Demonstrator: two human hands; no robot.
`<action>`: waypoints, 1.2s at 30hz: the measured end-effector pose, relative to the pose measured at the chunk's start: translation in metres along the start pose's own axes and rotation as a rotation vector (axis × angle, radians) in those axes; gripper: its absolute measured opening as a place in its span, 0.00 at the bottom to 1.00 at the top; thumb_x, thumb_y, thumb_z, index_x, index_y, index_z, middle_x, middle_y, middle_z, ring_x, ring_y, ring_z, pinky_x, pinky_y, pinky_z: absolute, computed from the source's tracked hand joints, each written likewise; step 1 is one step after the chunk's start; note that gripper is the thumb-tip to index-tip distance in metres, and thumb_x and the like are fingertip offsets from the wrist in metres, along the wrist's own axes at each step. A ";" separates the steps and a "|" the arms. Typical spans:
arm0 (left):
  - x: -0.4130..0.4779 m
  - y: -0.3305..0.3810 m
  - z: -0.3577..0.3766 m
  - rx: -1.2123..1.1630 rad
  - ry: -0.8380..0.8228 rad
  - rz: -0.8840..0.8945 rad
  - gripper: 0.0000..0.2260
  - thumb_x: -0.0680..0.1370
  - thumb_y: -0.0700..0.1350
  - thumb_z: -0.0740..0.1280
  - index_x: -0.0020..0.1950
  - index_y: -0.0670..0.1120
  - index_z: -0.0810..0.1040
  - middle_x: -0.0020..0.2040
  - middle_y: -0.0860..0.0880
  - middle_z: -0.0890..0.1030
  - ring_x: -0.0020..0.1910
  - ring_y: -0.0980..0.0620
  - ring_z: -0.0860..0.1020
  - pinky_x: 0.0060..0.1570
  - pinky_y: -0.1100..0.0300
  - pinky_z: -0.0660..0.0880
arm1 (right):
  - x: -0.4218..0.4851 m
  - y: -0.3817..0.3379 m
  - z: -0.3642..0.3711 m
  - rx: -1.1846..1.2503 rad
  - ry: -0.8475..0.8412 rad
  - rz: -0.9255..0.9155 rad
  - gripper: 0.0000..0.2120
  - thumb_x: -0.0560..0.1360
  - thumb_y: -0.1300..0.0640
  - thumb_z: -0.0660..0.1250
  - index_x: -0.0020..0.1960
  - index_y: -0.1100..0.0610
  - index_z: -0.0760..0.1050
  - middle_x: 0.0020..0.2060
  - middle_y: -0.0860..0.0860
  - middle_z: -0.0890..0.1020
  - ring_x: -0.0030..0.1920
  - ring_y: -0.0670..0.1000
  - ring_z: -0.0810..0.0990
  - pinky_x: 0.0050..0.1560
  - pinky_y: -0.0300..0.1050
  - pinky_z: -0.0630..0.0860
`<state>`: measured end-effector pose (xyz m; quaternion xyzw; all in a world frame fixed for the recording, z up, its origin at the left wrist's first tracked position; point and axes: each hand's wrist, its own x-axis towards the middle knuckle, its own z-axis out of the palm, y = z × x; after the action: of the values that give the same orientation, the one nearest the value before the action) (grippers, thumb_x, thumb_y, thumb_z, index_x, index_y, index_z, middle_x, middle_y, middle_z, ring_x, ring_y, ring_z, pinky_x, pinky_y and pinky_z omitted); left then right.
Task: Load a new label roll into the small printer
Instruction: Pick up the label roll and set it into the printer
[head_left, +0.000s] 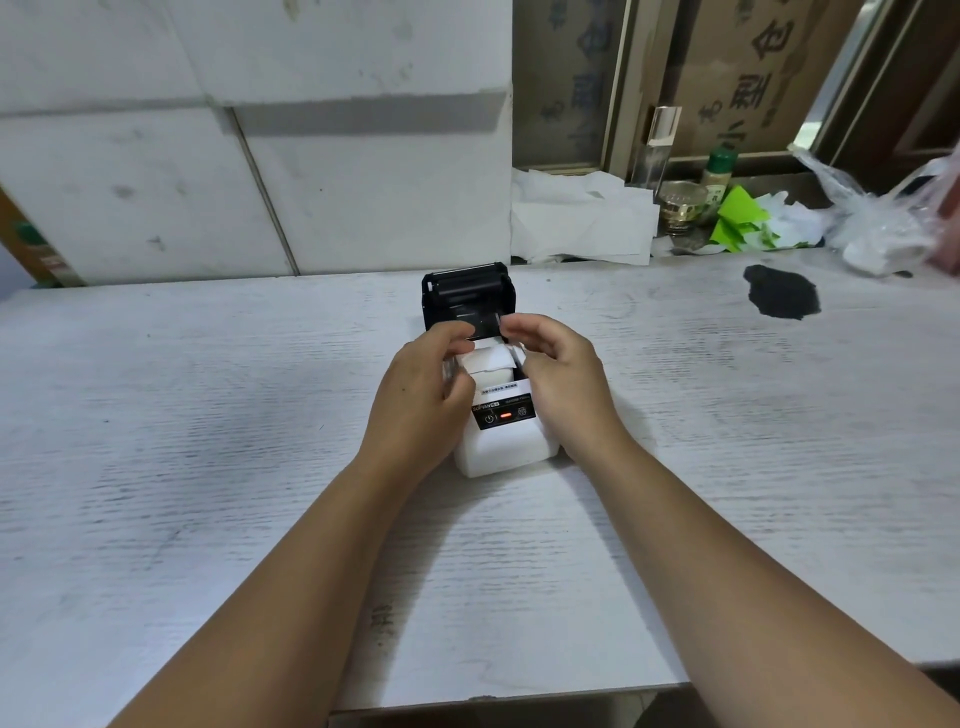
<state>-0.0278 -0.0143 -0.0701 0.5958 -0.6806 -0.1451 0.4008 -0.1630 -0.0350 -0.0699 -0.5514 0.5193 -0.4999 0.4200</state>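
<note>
A small white printer stands mid-table, its black lid tipped open toward the back. A red light glows on its dark front panel. A white label roll lies in the open bay with a loose paper end on top. My left hand curls over the printer's left side, fingertips at the roll's left end. My right hand cups the right side, fingers bent above the roll's right end. Whether either hand actually grips the roll is hidden by the fingers.
The printer sits on a pale wood-grain table with a black stain at the back right. White foam boxes stand behind. Crumpled white paper, a glass jar, green paper and a plastic bag clutter the back right.
</note>
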 end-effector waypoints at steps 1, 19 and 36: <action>0.001 -0.001 0.000 0.000 0.001 -0.004 0.20 0.74 0.34 0.58 0.62 0.49 0.73 0.53 0.55 0.78 0.54 0.58 0.73 0.46 0.79 0.63 | 0.000 0.000 0.000 -0.009 -0.011 -0.016 0.23 0.72 0.70 0.55 0.51 0.46 0.77 0.49 0.42 0.82 0.56 0.44 0.79 0.61 0.44 0.75; 0.000 -0.003 0.005 -0.048 0.137 -0.037 0.20 0.74 0.37 0.61 0.66 0.49 0.70 0.55 0.55 0.74 0.58 0.52 0.71 0.54 0.61 0.65 | 0.003 -0.002 -0.004 -0.043 0.013 -0.036 0.14 0.73 0.64 0.61 0.50 0.47 0.75 0.49 0.41 0.80 0.56 0.44 0.78 0.55 0.37 0.72; 0.003 -0.005 -0.001 -0.615 -0.036 -0.281 0.38 0.76 0.38 0.67 0.76 0.58 0.47 0.73 0.52 0.64 0.67 0.55 0.69 0.63 0.58 0.70 | 0.007 0.000 -0.005 0.018 0.034 -0.133 0.12 0.76 0.60 0.62 0.55 0.46 0.69 0.56 0.51 0.72 0.53 0.44 0.73 0.50 0.31 0.69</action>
<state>-0.0238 -0.0183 -0.0715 0.5323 -0.5232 -0.4078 0.5260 -0.1685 -0.0412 -0.0685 -0.5724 0.4840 -0.5407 0.3818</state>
